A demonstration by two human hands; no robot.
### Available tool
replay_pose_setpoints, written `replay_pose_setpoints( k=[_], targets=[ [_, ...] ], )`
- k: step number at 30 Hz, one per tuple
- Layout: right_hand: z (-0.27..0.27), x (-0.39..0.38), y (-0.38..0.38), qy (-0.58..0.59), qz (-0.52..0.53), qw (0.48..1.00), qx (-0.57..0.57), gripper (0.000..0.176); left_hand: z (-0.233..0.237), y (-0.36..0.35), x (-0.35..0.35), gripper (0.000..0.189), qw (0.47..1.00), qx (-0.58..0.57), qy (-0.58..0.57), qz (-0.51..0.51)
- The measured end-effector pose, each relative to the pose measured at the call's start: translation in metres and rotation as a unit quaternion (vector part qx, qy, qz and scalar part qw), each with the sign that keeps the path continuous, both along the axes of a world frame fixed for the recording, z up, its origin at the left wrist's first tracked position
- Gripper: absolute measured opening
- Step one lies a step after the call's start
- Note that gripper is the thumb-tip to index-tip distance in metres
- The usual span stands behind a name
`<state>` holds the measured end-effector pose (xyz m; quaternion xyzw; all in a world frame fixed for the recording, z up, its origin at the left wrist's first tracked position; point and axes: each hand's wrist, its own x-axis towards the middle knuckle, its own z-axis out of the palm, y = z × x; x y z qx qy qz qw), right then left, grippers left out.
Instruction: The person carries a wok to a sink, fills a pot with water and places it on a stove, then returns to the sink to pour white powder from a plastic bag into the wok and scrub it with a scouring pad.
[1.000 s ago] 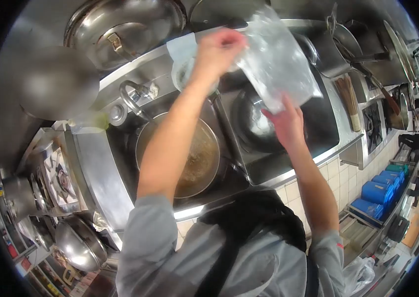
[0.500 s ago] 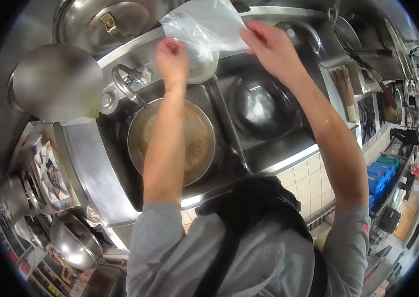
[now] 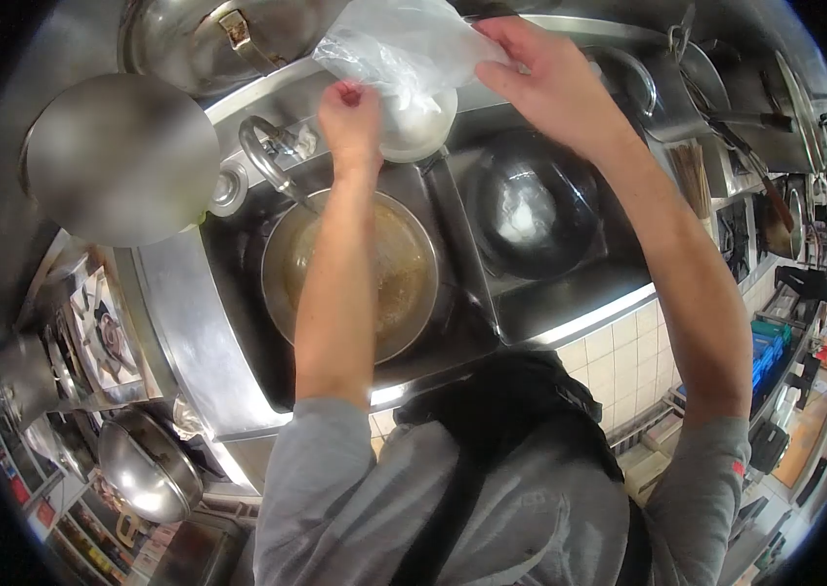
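A clear plastic bag (image 3: 399,44) hangs between my hands at the back of the sink. My right hand (image 3: 540,78) grips its right end between thumb and fingers. At the bag's lower left edge my left hand (image 3: 350,122) is closed, its fingertips pinched on the plastic and partly hidden. Just beneath the bag is a round whitish container (image 3: 423,137), partly covered by it. Below my left forearm, a wide metal pan (image 3: 404,278) with murky brownish liquid sits in the left basin. The curved tap (image 3: 262,156) reaches over its rim.
A dark wok (image 3: 531,215) lies in the right basin. Utensils and a metal pot (image 3: 662,93) stand at the back right, near a bundle of thin sticks (image 3: 692,181). A large lid (image 3: 204,44) leans at the back left. A metal bowl (image 3: 145,469) rests at lower left.
My right hand has shifted slightly up and right with the bag. The view has shifted a little, so the sink and pan appear slightly further right. Both hands stay at the bag.
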<state>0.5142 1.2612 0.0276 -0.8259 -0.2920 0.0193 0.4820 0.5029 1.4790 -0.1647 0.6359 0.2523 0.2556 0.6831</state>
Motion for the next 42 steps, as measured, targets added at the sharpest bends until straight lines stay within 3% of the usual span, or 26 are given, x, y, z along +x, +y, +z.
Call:
replay_pose_setpoints(
  k=[3, 6, 12, 24, 30, 36, 42],
  targets=[
    [0.004, 0.0, 0.004, -0.015, 0.028, 0.999, 0.026, 0.029, 0.002, -0.003, -0.001, 0.025, 1.0, -0.001, 0.009, 0.002],
    [0.026, -0.005, 0.007, 0.064, 0.055, 0.996, -0.029, 0.041, 0.001, -0.004, -0.001, 0.025, 1.0, 0.001, 0.021, -0.004],
    [0.029, 0.003, 0.017, -0.114, 0.061, 0.985, -0.11, 0.033, 0.003, -0.004, -0.004, 0.027, 1.0, 0.002, 0.018, -0.013],
    [0.05, -0.006, 0.037, -0.166, 0.063, 0.975, -0.13, 0.021, 0.007, -0.005, -0.004, 0.027, 0.999, 0.0, 0.04, -0.011],
    [0.046, -0.003, 0.033, -0.18, 0.047, 0.98, -0.076, 0.022, 0.015, -0.008, -0.006, 0.026, 0.999, -0.021, 0.042, -0.007],
    [0.015, -0.011, 0.019, -0.214, 0.029, 0.974, -0.076, 0.025, 0.015, -0.009, -0.005, 0.02, 0.998, -0.059, 0.009, -0.009],
    [-0.047, -0.038, -0.032, -0.065, -0.084, 0.994, -0.031, 0.023, 0.041, -0.016, 0.006, 0.012, 0.995, -0.074, -0.055, -0.027]
  ],
)
